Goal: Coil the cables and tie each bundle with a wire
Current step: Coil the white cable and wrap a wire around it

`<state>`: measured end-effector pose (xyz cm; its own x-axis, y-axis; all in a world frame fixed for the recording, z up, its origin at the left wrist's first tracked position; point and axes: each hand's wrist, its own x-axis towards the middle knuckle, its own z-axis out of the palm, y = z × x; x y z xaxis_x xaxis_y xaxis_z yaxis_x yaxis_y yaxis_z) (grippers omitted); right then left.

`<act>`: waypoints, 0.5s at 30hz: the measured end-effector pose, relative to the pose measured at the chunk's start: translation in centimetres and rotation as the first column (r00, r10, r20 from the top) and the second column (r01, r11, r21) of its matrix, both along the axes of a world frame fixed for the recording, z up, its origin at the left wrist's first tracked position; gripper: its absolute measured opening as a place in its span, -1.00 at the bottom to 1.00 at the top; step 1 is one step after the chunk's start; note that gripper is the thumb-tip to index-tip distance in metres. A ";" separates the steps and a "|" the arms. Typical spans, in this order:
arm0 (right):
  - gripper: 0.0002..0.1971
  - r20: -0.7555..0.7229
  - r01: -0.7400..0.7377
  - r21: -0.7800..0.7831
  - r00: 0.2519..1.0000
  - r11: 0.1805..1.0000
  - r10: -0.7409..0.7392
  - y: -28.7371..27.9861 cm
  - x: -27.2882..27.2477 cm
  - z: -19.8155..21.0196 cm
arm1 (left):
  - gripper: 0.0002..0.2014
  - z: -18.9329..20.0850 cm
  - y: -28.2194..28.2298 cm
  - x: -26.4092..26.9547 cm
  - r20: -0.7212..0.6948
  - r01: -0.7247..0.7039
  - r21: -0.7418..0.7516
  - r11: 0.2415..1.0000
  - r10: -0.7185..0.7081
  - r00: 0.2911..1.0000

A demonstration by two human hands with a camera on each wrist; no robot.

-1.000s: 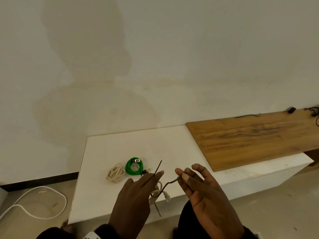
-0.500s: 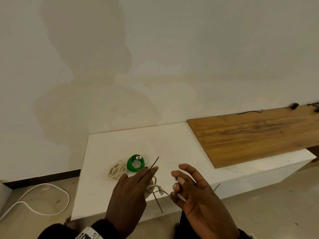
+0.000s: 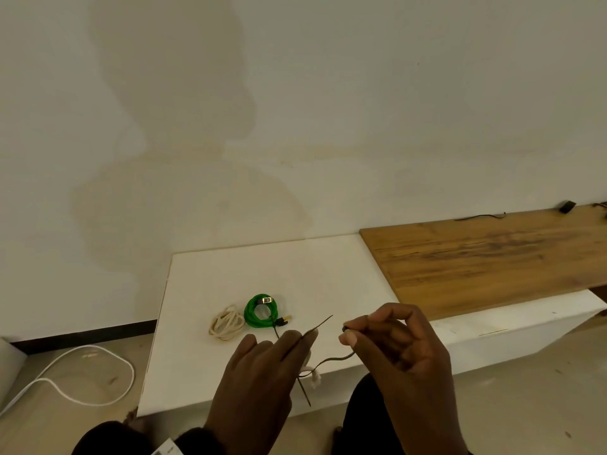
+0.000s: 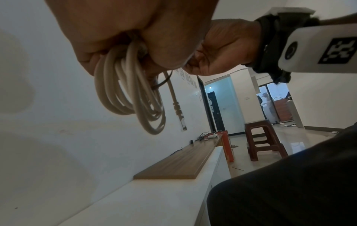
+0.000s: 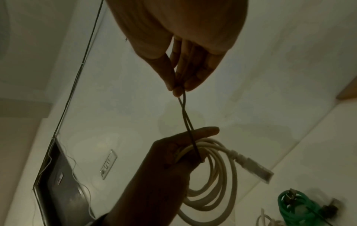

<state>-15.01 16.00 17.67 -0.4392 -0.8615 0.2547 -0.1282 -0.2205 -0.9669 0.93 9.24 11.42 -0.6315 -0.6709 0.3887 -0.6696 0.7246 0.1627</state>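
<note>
My left hand grips a coiled white cable, which hangs over the front of the white bench. A thin dark tie wire runs round the bundle by my left fingers. One stiff end pokes up past my left index finger. My right hand pinches the wire's other end between thumb and fingers, a little right of the left hand. The white cable's plug sticks out to the right of the coil. A green coiled cable and a cream coiled cable lie on the bench behind my hands.
A wooden board covers the right part of the bench, with a small dark item and thin leads at its far end. A white cord loops on the floor to the left. A brown stool stands further right.
My right hand dipped toward the bundle, then rose again with the wire end pinched, pulling the wire up and to the right. My left hand kept hold of the white coil.
</note>
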 end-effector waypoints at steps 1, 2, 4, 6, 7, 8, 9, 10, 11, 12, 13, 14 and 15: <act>-0.73 -0.020 0.023 -0.012 1.000 1.000 -0.023 0.0 0.3 -0.1 | -0.08 0.0 0.1 -0.1 -0.001 0.005 -0.007 1.000 -0.005 1.000; -0.74 -0.040 0.043 -0.023 0.998 0.999 -0.044 0.0 0.4 -0.3 | -0.06 0.0 0.2 -0.1 -0.002 0.008 -0.014 1.000 -0.008 1.000; -0.75 -0.058 0.066 -0.043 0.996 0.997 -0.069 -0.2 0.5 -0.6 | -0.08 -0.1 0.3 -0.1 -0.009 0.010 -0.032 0.999 -0.010 1.000; -0.76 -0.034 0.082 -0.054 0.996 0.995 -0.084 -0.4 0.4 -0.8 | -0.16 0.0 0.4 -0.1 -0.016 0.009 -0.055 0.998 -0.010 1.000; -0.76 -0.025 0.089 -0.055 0.996 0.994 -0.091 -0.5 0.3 -0.9 | -0.19 0.1 0.4 -0.1 -0.018 0.008 -0.067 0.998 -0.010 1.000; -0.75 -0.022 0.094 -0.055 0.995 0.994 -0.095 -0.6 0.2 -1.0 | -0.22 0.2 0.5 -0.1 -0.020 0.007 -0.074 0.997 -0.009 1.000; -0.74 -0.020 0.093 -0.054 0.995 0.994 -0.094 -0.7 0.2 -1.0 | -0.24 0.2 0.5 -0.2 -0.020 0.006 -0.077 0.997 -0.008 1.000; -0.74 -0.021 0.094 -0.055 0.995 0.994 -0.095 -0.7 0.2 -1.1 | -0.26 0.2 0.6 -0.2 -0.017 0.004 -0.081 0.997 -0.005 1.000; -0.73 -0.022 0.097 -0.056 0.995 0.994 -0.099 -0.7 0.3 -1.2 | -0.31 0.2 0.6 -0.3 -0.016 0.004 -0.088 0.996 -0.005 1.000; -0.73 -0.024 0.107 -0.057 0.994 0.993 -0.108 -0.8 0.3 -1.2 | -0.37 0.2 0.6 -0.4 -0.023 0.004 -0.094 0.996 -0.006 1.000; -0.73 -0.022 0.119 -0.059 0.992 0.991 -0.121 -0.8 0.3 -1.3 | -0.42 0.2 0.6 -0.4 -0.034 0.004 -0.098 0.995 -0.007 0.999; -0.73 -0.021 0.132 -0.064 0.991 0.989 -0.134 -0.8 0.3 -1.3 | -0.43 0.2 0.6 -0.5 -0.041 0.007 -0.096 0.995 -0.011 0.999; -0.73 -0.022 0.143 -0.070 0.989 0.987 -0.144 -0.9 0.4 -1.3 | -0.41 0.2 0.6 -0.5 -0.043 0.016 -0.090 0.996 -0.020 0.999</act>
<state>-14.62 15.15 16.37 -0.5494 -0.7704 0.3235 -0.1887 -0.2628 -0.9462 0.41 9.88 11.64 -0.6241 -0.6211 0.4741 -0.6502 0.7493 0.1257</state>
